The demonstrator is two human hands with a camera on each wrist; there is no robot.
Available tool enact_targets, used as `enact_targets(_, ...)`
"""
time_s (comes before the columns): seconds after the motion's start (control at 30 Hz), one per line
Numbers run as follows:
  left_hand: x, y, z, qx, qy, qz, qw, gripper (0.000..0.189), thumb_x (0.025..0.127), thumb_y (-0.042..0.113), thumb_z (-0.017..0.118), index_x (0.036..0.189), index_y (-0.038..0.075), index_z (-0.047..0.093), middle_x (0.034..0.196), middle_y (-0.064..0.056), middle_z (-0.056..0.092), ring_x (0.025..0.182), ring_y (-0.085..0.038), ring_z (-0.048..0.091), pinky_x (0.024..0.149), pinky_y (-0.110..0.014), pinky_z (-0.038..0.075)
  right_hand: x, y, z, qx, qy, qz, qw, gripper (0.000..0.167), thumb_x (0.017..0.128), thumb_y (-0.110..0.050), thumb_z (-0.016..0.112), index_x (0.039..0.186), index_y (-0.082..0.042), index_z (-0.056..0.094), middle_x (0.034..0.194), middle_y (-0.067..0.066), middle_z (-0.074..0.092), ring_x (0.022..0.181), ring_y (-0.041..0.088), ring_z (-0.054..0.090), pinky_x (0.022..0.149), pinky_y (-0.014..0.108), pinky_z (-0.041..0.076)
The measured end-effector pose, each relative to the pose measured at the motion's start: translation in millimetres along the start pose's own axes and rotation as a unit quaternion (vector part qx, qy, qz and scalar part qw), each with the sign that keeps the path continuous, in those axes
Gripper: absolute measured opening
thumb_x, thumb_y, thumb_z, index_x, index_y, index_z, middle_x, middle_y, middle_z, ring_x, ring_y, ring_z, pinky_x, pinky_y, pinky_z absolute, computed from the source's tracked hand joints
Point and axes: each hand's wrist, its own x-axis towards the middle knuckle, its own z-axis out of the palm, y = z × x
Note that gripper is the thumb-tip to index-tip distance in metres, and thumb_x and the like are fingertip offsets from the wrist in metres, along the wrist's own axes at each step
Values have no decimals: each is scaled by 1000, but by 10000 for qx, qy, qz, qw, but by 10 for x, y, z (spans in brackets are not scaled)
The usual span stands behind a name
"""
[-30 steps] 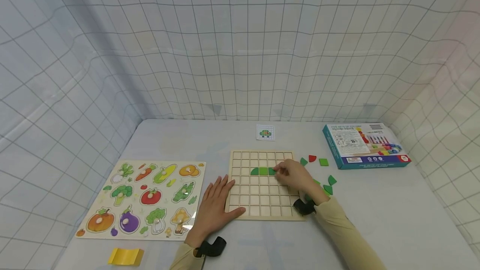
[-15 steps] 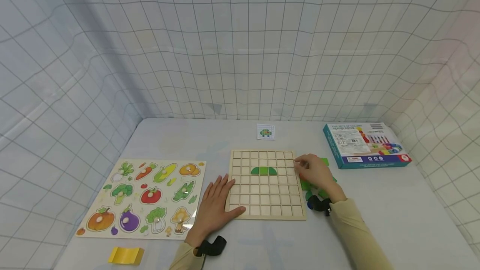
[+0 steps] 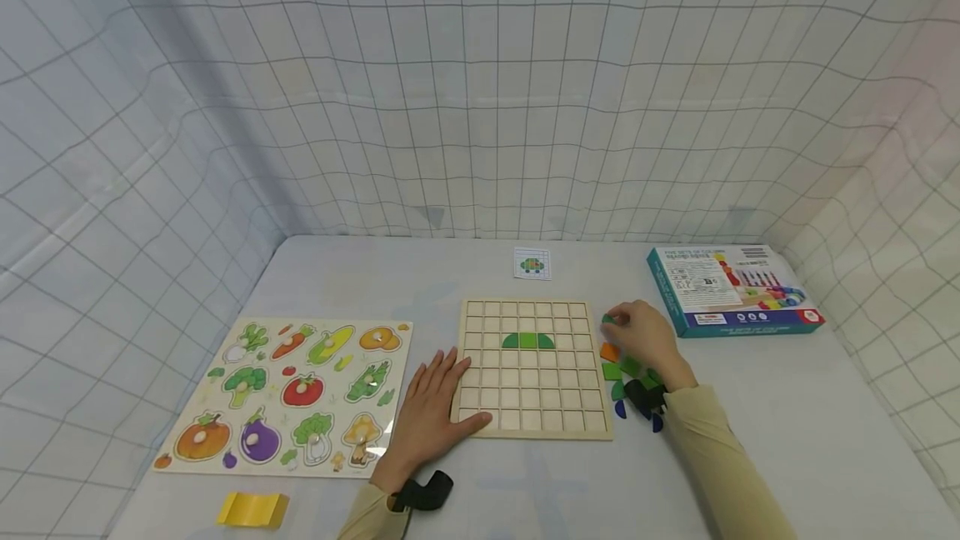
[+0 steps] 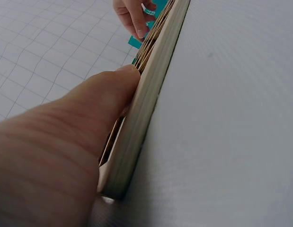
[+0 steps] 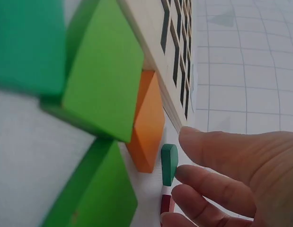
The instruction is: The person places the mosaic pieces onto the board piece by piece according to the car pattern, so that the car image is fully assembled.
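My left hand (image 3: 431, 419) rests with fingers spread on the left edge of a wooden grid board (image 3: 531, 435); its thumb (image 4: 113, 85) lies on the near rim. A green square (image 3: 528, 341) sits in the grid between two dark green quarter-round pieces, the left (image 3: 511, 342) and the right (image 3: 545, 342). My right hand (image 3: 647, 338) is beyond the board's right side, its fingertips at a dark green block (image 5: 169, 164) on the table. Thumb and index finger stand apart beside that block. A red block (image 5: 165, 203) lies near the other fingers.
Loose pieces lie right of the board: an orange one (image 3: 610, 352), a green square (image 3: 612, 371), blue ones (image 3: 620, 409) and others partly under the wrist. A pattern card (image 3: 532, 264), a box (image 3: 735, 290), a vegetable puzzle (image 3: 345, 398) and a yellow block (image 3: 252, 511) surround it.
My right hand has left the right quarter-round piece in the grid and moved right to the loose pieces. The left hand has stayed on the board.
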Motion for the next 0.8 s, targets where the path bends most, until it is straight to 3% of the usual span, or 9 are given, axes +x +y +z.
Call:
enact_targets(0.47, 1, 8, -13, -51, -83, -59, 9999, 85, 81, 63, 60, 145, 11, 39, 152, -12, 29, 140, -30, 19, 112, -44, 11, 54, 20, 41, -196, 86, 210, 9995, 28, 86, -23, 69, 103, -1, 70, 88, 10, 60, 74, 24, 55, 61, 36, 45)
enact_targets(0.8, 2, 18, -26, -68, -178, -104, 9998, 84, 81, 62, 61, 144, 10, 40, 152, -12, 29, 141, -29, 18, 113, -45, 10, 104, -7, -3, -139, -405, 474, 9980, 26, 85, -22, 67, 101, -2, 67, 91, 11, 61, 79, 26, 54, 69, 40, 46)
